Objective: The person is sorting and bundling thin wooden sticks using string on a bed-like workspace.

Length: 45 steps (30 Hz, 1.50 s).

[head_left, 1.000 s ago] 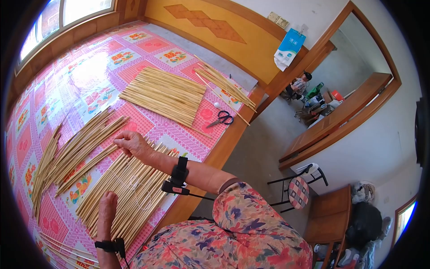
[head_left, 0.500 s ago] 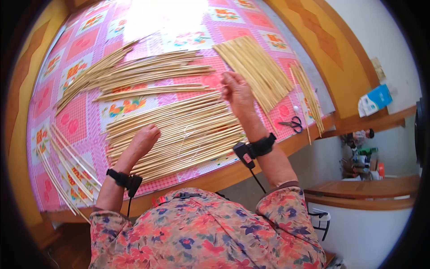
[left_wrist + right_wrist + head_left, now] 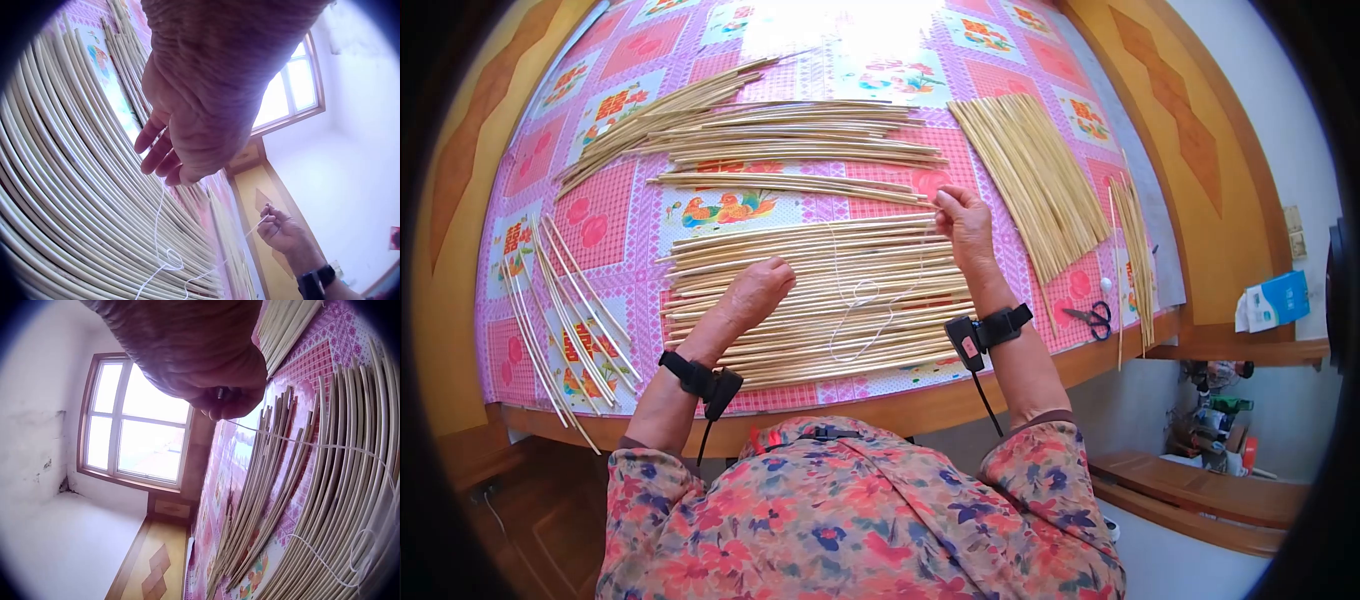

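1. Evidently, your right hand [image 3: 968, 225] pinches the white string [image 3: 337, 447], probably to keep that length lifted and under control.
2. Your left hand [image 3: 750, 295] is over the stick row [image 3: 820, 340], fingers bent; whether it grips anything, I cannot tell.
3. Those sticks lie side by side on the surface [image 3: 590, 250], likely so string can cross them.
4. Scissors [image 3: 1090, 319] lie to your right, presumably within reach.

In the left wrist view, the left hand [image 3: 199, 128] partly hides the string [image 3: 165, 267].
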Tool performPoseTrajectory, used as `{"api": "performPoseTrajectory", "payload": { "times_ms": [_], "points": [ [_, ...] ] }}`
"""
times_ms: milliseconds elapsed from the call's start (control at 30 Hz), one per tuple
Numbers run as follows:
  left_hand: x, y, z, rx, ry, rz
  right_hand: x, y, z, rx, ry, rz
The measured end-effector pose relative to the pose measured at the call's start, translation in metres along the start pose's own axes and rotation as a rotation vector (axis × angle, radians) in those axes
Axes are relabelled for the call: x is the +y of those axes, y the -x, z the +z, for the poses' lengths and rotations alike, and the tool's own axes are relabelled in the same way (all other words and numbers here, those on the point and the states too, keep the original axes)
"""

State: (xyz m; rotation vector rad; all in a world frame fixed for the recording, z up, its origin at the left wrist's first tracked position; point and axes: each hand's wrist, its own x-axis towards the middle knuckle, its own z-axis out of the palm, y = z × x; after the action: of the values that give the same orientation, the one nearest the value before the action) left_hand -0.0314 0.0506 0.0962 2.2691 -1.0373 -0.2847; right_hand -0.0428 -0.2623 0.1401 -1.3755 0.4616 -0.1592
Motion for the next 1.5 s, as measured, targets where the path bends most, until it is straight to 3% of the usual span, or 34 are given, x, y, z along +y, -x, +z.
{"api": "performPoseTrajectory", "payload": {
  "times_ms": [100, 267, 367, 400, 467, 533, 633, 733, 867, 933, 1000, 1200, 1500],
  "points": [
    [-0.007, -0.001, 0.004, 0.027, -0.013, -0.011, 0.004, -0.02, -0.014, 0.093, 0.097, -0.077],
    [-0.013, -0.006, 0.009, 0.037, 0.004, -0.052, 0.018, -0.043, -0.014, 0.069, 0.22, -0.137],
    [-0.017, -0.01, 0.013, 0.043, 0.003, -0.044, 0.039, -0.049, 0.004, -0.073, 0.715, -0.219],
    [-0.02, -0.012, 0.014, 0.046, 0.002, -0.022, 0.046, -0.051, 0.01, -0.091, 0.709, -0.219],
    [-0.022, -0.013, 0.017, 0.06, 0.014, -0.041, 0.059, -0.052, 0.02, -0.193, 0.996, -0.495],
    [-0.023, -0.014, 0.015, 0.044, 0.01, -0.046, 0.064, -0.055, 0.03, -0.216, 1.106, -0.451],
    [-0.03, -0.012, 0.015, 0.046, 0.006, -0.077, 0.086, -0.068, 0.034, -0.264, 1.362, -0.6],
    [-0.032, -0.011, 0.012, 0.045, 0.034, -0.093, 0.093, -0.073, 0.032, -0.234, 1.193, -0.633],
    [-0.038, -0.012, 0.017, 0.041, 0.056, -0.117, 0.081, -0.076, 0.026, -0.183, 0.866, -0.451],
    [-0.039, -0.012, 0.019, 0.041, 0.054, -0.104, 0.075, -0.073, 0.026, -0.213, 0.849, -0.411],
    [-0.037, -0.017, 0.022, 0.033, 0.069, -0.104, 0.064, -0.066, 0.032, -0.299, 1.053, -0.676],
    [-0.031, -0.027, 0.022, 0.05, 0.083, -0.081, 0.098, -0.074, 0.017, -0.358, 1.362, -0.746],
    [-0.044, -0.016, 0.031, 0.052, 0.001, -0.104, 0.1, -0.083, 0.014, -0.408, 1.46, -0.784]
  ]
}}
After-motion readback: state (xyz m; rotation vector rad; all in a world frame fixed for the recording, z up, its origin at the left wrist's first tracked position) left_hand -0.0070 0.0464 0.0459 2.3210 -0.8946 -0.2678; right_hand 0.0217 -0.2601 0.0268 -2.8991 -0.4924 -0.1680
